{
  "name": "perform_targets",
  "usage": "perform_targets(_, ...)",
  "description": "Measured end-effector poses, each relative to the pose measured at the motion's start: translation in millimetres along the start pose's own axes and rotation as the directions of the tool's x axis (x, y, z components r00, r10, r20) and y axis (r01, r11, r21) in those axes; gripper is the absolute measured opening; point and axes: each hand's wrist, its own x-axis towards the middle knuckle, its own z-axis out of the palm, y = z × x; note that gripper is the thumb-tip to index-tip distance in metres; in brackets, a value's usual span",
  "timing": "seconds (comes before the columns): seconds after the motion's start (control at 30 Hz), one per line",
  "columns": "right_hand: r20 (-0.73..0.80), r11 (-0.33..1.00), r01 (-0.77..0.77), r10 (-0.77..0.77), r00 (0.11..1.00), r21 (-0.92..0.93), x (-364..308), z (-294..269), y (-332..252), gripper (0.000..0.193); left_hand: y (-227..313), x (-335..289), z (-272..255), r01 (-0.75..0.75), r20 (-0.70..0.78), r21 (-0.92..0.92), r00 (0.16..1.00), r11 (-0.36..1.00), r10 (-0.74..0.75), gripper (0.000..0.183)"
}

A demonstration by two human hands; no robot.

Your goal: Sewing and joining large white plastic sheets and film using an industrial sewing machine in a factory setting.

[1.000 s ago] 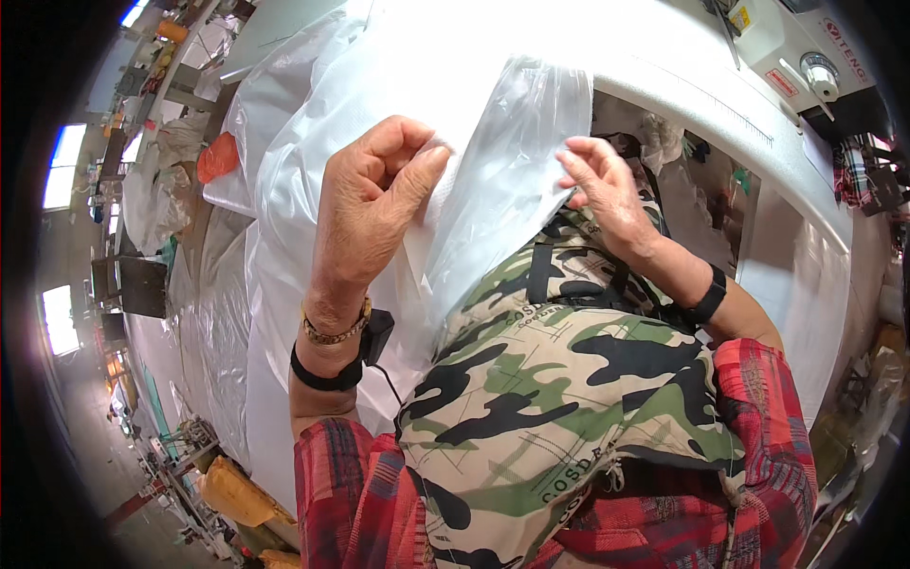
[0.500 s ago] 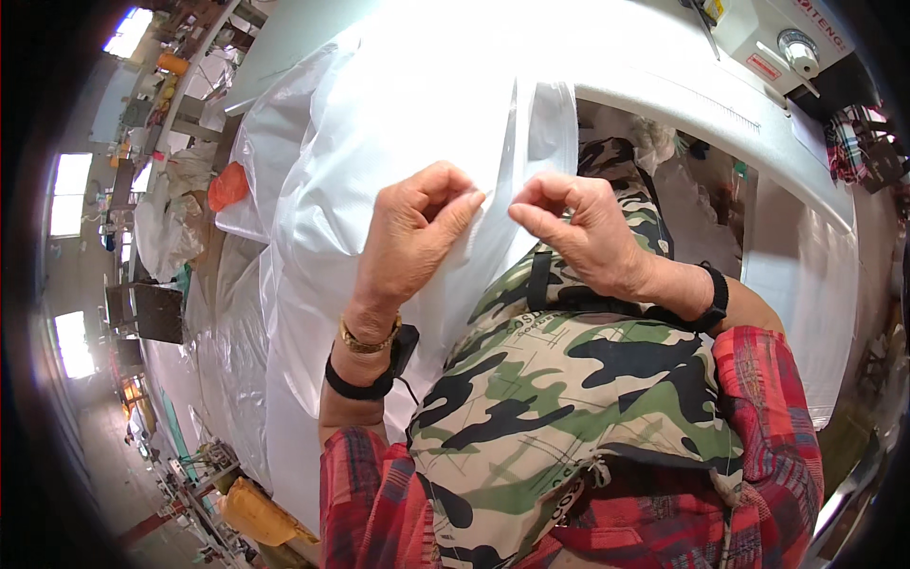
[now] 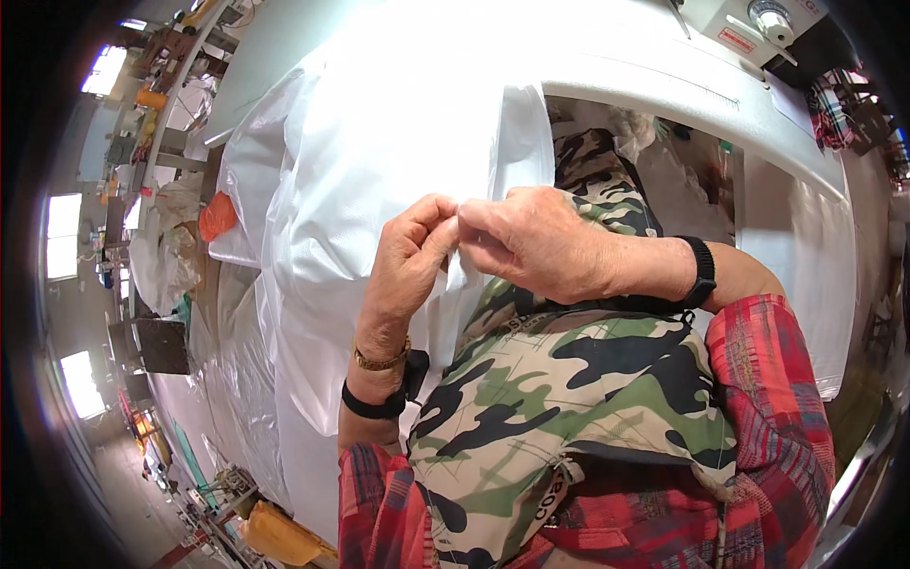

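A glossy white plastic sheet (image 3: 379, 171) spreads from the table down over my lap, with a folded border on its right side. My left hand (image 3: 409, 251) is closed in a pinch on the sheet near that border. Against its fingertips, my right hand (image 3: 540, 242) is pinched closed at the same spot, and a small gathered fold hangs just below the fingers. The exact grip of the right fingertips is hidden behind its knuckles. A camouflage apron (image 3: 569, 379) covers my lap under the right forearm.
The white table (image 3: 645, 85) curves across the top, its front edge close to my knees. A white sewing machine (image 3: 735, 33) with a round dial stands at the far right. Crumpled clear plastic (image 3: 232, 351) and an orange-red piece (image 3: 218, 216) lie to the left.
Both hands were apart with curled fingers. The right hand has moved left and turned over to meet the left hand's fingertips. The left hand has shifted slightly down.
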Motion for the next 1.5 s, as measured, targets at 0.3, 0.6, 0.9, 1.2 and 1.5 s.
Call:
perform_targets(0.3,0.076,0.933,0.349,-0.343,0.936,-0.085,8.3,5.8,11.3,0.011,-6.5,16.6,6.0,0.032,-0.079,-0.165,0.996,0.986,-0.045,0.027)
perform_targets(0.6,-0.46,0.916,-0.097,0.285,0.841,0.39,57.7,37.7,71.6,0.043,25.1,11.1,-0.9,-0.2,-0.408,0.272,0.862,0.941,0.301,0.009)
perform_targets(0.9,-0.094,0.98,0.058,-0.041,0.995,0.19,48.8,40.1,65.9,0.02,23.5,7.8,4.0,-0.154,-0.292,0.177,0.935,0.972,0.201,0.009)
perform_targets(1.2,-0.516,0.908,-0.313,0.416,0.749,0.277,-31.2,36.3,147.6,0.029,5.6,18.0,27.9,-0.178,-0.137,0.354,0.961,0.918,0.239,0.009)
perform_targets(1.5,-0.029,0.805,-0.239,0.303,0.953,0.544,-25.3,9.4,52.6,0.025,20.2,16.0,30.9,-0.308,-0.061,0.532,0.915,0.788,0.399,0.006)
